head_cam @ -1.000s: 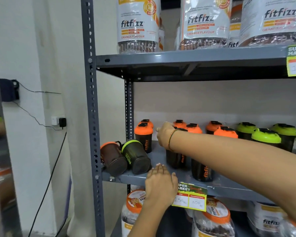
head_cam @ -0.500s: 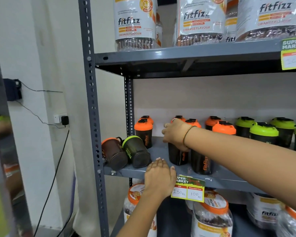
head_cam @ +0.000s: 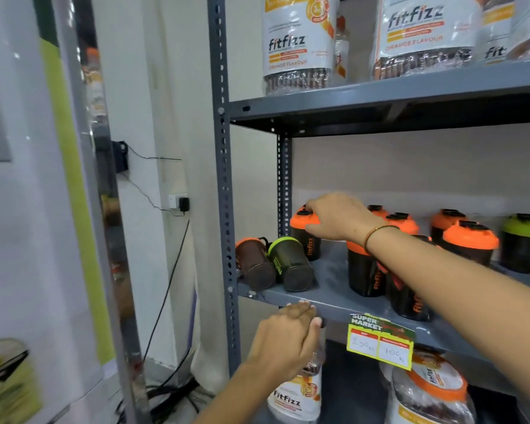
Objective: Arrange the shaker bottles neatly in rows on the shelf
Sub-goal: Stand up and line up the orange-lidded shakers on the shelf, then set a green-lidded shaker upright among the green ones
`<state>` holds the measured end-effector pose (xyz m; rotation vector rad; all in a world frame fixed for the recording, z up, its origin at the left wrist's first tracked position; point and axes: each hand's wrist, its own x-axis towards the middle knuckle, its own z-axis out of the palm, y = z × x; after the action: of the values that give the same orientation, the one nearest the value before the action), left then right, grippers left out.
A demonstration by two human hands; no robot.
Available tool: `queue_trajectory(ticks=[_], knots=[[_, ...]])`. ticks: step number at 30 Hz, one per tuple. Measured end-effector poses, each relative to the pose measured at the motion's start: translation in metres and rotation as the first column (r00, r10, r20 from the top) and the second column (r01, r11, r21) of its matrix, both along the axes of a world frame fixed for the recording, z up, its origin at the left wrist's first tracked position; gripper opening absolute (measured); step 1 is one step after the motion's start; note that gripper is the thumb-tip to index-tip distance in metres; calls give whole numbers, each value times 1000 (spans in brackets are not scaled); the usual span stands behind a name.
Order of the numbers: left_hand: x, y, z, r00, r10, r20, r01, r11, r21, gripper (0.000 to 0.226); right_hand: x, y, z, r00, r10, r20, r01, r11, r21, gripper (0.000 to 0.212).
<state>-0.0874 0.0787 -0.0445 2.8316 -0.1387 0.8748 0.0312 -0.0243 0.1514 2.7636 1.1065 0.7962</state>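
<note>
Shelf: right hand clasps shaker lid.

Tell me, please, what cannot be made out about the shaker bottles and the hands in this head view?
- Orange-lidded shaker bottle: the right hand covers its lid, so the grip is unclear.
- Front shaker bottles: the right forearm crosses them, hiding their lids.
- Green-lidded shaker bottles: the row is cut off by the right edge.
- Price tag: its handwritten figures are blurred.
- Left hand: fingertips sit against the shelf edge; contact uncertain.
</note>
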Motion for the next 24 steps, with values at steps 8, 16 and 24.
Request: queue_trajectory(ticks=[8, 16, 24], knots=[[-9, 63, -7, 935, 349, -61, -354, 929, -106, 49, 28, 44, -47, 940, -136, -312, 165, 984, 70, 68], [11, 76, -4, 956, 291, -44, -292, 956, -16, 51, 35, 56, -74, 691, -64, -720, 321, 920, 226, 107], [44, 89, 10, 968, 206, -140, -207, 978, 9, 57, 40, 47, -99, 783, 49, -620, 407, 714, 570, 81]])
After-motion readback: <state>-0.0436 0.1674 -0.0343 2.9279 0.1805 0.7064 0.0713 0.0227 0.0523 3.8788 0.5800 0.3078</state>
